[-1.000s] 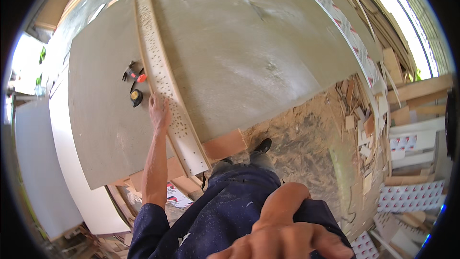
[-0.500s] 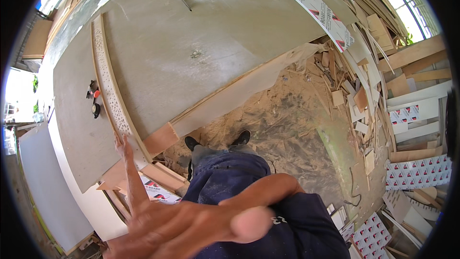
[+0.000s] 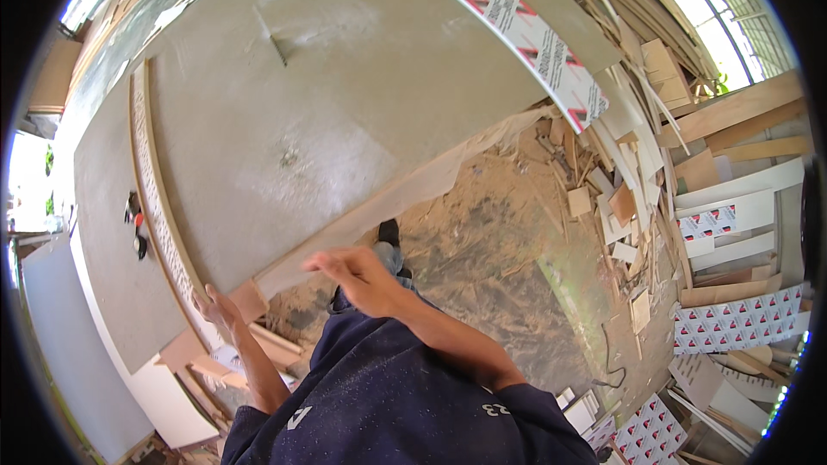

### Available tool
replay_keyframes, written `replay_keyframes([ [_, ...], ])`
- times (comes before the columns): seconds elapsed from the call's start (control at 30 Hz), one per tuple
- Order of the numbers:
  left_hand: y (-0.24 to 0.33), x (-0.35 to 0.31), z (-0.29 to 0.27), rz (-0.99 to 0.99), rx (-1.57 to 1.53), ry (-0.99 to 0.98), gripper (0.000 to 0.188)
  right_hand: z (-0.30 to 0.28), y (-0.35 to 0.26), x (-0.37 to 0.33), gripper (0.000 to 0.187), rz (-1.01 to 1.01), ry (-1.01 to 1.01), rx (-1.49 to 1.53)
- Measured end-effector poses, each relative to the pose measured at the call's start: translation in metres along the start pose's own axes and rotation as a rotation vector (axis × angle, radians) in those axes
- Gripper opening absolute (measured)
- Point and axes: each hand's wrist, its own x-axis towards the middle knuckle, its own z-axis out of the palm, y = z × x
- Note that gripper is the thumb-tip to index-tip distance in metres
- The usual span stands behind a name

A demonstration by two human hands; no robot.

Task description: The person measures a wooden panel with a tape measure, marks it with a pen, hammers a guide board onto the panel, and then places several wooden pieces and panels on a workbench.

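A long, narrow wooden strip (image 3: 159, 198), its pale face covered in small dots, lies along the left part of a large grey-brown tabletop (image 3: 284, 112). At the strip's near end is my left hand (image 3: 222, 310), fingers apart and touching or just over it; exact contact is hard to see. My right hand (image 3: 362, 282) is raised in front of my body, its fingers stretched toward the left, and nothing shows in it. Left of the strip sit a round black-rimmed tape measure (image 3: 139, 247) and a small black-and-red tool (image 3: 133, 211).
A thin dark rod (image 3: 277, 49) lies farther back on the tabletop. A printed white board strip (image 3: 517, 21) crosses its right side. Wood offcuts (image 3: 616, 207) pile up at the right, beside a sawdust-covered floor (image 3: 491, 293). A pale panel (image 3: 73, 327) stands at left.
My right hand has swung away from close to the camera, forward over my body. My left hand stays by the strip's near end, its fingers loosened. I have stepped, and the view has shifted.
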Motion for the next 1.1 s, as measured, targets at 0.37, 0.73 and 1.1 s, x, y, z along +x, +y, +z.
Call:
replay_keyframes([
  [0.37,0.289,-0.086,0.173,0.040,-0.706,-0.534,0.018,-0.313,0.151,-0.043,0.040,0.162,1.107,-0.078],
  [0.73,0.554,-0.304,0.261,-0.064,-0.711,-1.515,0.030,-0.681,0.134,-0.043,0.072,0.360,1.779,-0.844],
  [1.1,0.734,-0.471,0.342,-0.275,-0.188,-1.019,0.069,-0.758,0.160,0.012,0.057,-0.304,1.288,0.589],
])
